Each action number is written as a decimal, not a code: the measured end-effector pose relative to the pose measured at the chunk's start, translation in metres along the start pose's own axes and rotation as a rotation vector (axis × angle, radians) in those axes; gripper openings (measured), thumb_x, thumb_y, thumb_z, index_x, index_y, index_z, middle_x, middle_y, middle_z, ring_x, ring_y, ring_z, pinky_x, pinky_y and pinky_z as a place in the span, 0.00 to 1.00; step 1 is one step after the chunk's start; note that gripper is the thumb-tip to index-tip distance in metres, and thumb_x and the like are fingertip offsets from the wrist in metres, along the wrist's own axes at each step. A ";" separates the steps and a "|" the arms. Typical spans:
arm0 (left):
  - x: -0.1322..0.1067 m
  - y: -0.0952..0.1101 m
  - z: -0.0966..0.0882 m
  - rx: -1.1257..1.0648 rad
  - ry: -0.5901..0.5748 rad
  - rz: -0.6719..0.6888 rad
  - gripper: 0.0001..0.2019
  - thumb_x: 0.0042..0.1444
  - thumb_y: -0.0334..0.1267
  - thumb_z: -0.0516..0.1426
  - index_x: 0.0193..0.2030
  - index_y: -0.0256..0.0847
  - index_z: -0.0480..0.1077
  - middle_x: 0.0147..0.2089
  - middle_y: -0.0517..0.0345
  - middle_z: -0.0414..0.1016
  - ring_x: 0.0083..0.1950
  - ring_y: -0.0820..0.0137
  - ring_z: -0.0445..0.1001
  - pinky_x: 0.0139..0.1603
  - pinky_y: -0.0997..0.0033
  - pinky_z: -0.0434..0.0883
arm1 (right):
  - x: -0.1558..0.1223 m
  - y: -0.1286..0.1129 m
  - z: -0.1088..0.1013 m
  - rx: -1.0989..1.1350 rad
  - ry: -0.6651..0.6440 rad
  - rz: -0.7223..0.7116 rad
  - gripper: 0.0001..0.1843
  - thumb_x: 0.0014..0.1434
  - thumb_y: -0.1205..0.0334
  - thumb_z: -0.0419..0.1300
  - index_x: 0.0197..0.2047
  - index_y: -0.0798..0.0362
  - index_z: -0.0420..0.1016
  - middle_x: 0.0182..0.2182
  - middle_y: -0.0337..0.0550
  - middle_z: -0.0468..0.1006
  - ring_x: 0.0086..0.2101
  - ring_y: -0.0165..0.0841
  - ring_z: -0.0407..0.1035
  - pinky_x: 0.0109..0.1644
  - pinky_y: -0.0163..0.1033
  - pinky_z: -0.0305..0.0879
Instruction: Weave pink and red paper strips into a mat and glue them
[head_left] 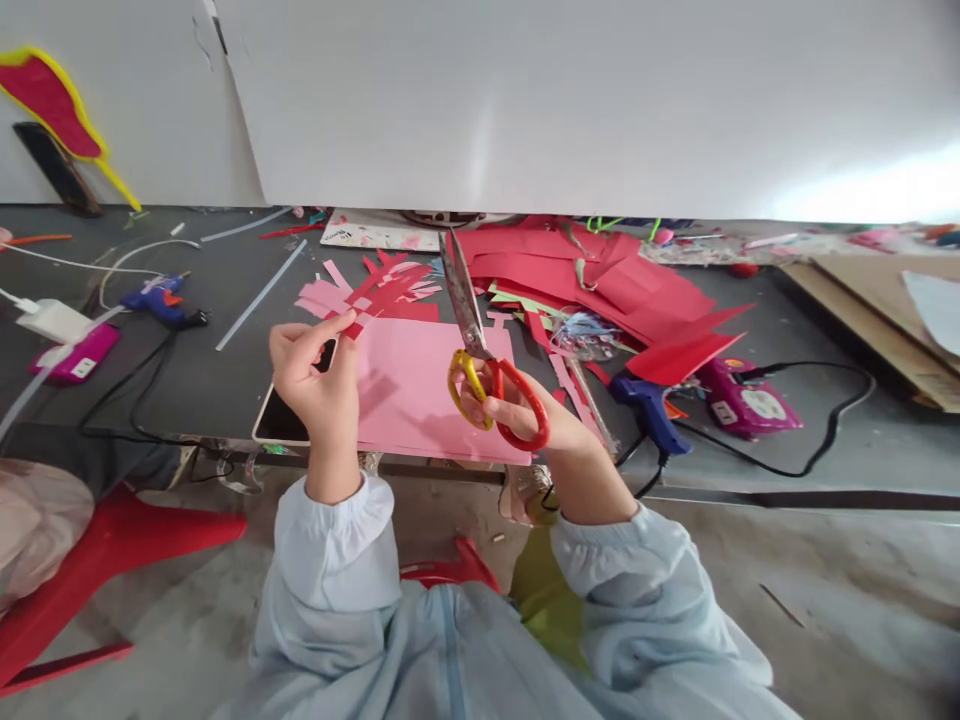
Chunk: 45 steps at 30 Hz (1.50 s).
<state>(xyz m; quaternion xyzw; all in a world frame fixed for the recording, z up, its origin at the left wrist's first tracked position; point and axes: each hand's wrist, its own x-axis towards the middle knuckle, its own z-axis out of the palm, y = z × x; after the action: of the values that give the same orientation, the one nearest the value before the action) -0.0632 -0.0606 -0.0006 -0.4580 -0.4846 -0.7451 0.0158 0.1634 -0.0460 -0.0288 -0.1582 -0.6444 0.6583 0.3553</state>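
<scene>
My left hand [315,375] is closed in a pinch on a red paper piece cut into fringed strips [384,292], held up over a pink paper sheet [420,390]. My right hand [517,415] grips a pair of scissors [480,340] with a yellow and a red handle loop. The blades are together and point up and away, to the right of the fringed piece and apart from it. A phone [279,420] lies under the pink sheet's left edge.
Red paper sheets [600,275] pile at the back. Blue glue guns lie at right [646,405] and left [161,300], with black cables, a magenta box [739,400], cardboard [877,300] far right. A red stool [112,550] stands low left.
</scene>
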 end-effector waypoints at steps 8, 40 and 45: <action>-0.014 -0.005 0.011 -0.027 -0.078 -0.024 0.08 0.56 0.40 0.63 0.43 0.47 0.81 0.37 0.59 0.80 0.34 0.71 0.78 0.38 0.66 0.78 | -0.006 -0.005 0.000 -0.058 0.010 0.059 0.19 0.61 0.45 0.64 0.44 0.51 0.68 0.33 0.38 0.63 0.31 0.28 0.57 0.33 0.36 0.59; -0.004 0.012 0.013 -0.550 0.007 -0.663 0.18 0.37 0.44 0.75 0.32 0.43 0.76 0.35 0.62 0.80 0.32 0.77 0.77 0.33 0.77 0.74 | -0.010 0.014 0.010 -0.078 -0.256 0.144 0.35 0.59 0.28 0.56 0.51 0.50 0.58 0.36 0.37 0.57 0.33 0.29 0.51 0.36 0.37 0.54; -0.004 0.014 0.010 -0.579 -0.086 -0.740 0.17 0.39 0.44 0.74 0.33 0.42 0.77 0.35 0.61 0.80 0.32 0.78 0.77 0.34 0.80 0.74 | -0.011 0.009 0.013 -0.154 -0.239 0.190 0.33 0.60 0.29 0.56 0.49 0.50 0.56 0.33 0.35 0.56 0.31 0.29 0.49 0.32 0.36 0.52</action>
<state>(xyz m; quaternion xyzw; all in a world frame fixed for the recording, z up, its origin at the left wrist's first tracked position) -0.0475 -0.0619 0.0077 -0.2708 -0.3877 -0.7854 -0.3993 0.1598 -0.0618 -0.0388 -0.1657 -0.7128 0.6517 0.1991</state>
